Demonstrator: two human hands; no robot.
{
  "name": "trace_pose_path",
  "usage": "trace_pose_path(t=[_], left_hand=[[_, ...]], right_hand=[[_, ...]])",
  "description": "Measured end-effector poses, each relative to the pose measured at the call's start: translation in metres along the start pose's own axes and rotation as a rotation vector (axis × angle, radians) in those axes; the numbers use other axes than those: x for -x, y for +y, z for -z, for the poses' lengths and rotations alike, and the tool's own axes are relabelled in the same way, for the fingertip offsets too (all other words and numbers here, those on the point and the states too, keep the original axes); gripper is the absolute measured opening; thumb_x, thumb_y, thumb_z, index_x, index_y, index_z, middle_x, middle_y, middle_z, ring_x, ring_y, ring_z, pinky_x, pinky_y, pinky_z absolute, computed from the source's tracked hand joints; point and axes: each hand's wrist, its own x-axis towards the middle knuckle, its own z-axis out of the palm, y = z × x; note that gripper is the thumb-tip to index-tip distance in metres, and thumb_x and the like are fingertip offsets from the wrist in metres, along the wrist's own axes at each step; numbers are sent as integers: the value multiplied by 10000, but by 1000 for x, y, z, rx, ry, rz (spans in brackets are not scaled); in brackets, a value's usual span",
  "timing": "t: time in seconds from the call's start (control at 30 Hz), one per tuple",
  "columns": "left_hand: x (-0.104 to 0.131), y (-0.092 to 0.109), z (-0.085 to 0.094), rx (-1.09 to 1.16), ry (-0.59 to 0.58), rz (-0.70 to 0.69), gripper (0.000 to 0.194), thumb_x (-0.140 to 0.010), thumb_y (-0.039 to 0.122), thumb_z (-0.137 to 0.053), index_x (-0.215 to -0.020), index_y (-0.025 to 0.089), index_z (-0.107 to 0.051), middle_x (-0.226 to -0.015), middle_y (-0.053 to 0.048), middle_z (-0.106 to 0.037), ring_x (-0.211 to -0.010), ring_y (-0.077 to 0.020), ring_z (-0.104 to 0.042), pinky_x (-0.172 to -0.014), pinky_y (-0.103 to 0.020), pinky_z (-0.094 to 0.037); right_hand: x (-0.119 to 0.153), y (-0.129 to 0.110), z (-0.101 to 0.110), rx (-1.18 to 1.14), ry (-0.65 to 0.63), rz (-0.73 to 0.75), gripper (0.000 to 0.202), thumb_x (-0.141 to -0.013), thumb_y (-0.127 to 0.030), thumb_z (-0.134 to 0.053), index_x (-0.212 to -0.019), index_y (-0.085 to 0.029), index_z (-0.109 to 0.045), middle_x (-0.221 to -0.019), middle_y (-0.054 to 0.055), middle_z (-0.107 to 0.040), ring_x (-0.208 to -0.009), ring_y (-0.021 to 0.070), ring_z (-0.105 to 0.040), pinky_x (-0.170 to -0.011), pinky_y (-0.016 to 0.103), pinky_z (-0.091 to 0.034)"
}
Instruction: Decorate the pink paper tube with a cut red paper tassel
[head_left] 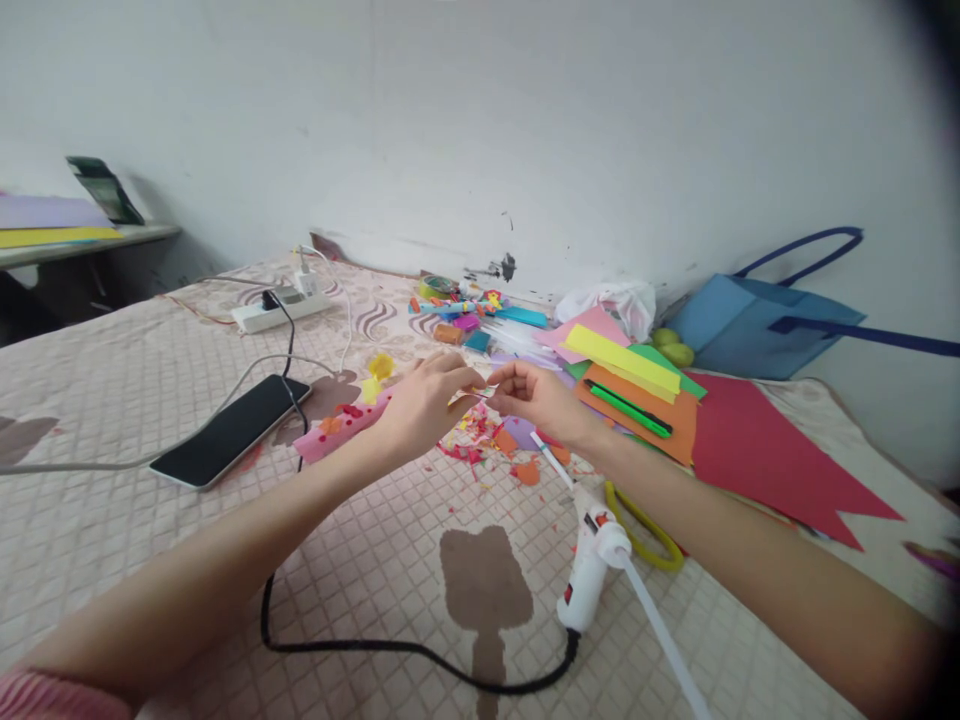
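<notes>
Over the middle of the bed-like surface, my left hand (435, 395) and my right hand (534, 398) meet fingertip to fingertip. Both pinch a small, thin pale piece (482, 393), too small to name surely. Below them lies a heap of colourful paper scraps (476, 428). A pink paper strip (341, 428) with red and orange bits is partly covered by my left forearm, and a yellow paper flower (380, 367) sits beyond it. Under my right forearm rests a white glue gun (586, 570) with a glue stick in its back.
A black-screened phone (229, 435) and a power strip (281, 312) lie left; the glue gun's black cord (390, 647) loops across the front. At right are coloured paper sheets (772, 450), a green cutter (630, 412), a yellow ring (652, 545) and a blue bag (757, 325).
</notes>
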Motion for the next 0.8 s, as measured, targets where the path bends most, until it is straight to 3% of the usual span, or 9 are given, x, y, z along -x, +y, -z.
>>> trace_pose_path(t=[0.27,0.43,0.8], left_hand=[[2,1,1,95,-21,50,98,-818,177,-569,-790,174,-663,-794,-38,-646,-761,-151,-580,-717,-293,-436],[2,2,-1,359,-27,213,82,-793,181,-582,-783,160,-661,-750,-23,-663,-691,-120,-582,-672,-256,-456],[-3,-8,-1,696,-80,383,175,-761,315,-649,-767,140,-654,-696,-20,-642,-644,-105,-557,-603,-239,-446]], right_hand=[[1,0,0,-47,10,-4,319,-632,-260,-784,-857,-185,-571,-633,-56,-580,-570,92,-523,-552,237,-399],[-1,6,1,-224,-13,-91,292,-680,-322,-764,-883,-184,-607,-657,-39,-627,-577,89,-566,-584,237,-445],[2,-4,-3,-448,-260,-251,245,-749,-395,-715,-770,-172,-615,-651,-34,-590,-580,88,-544,-609,245,-472]])
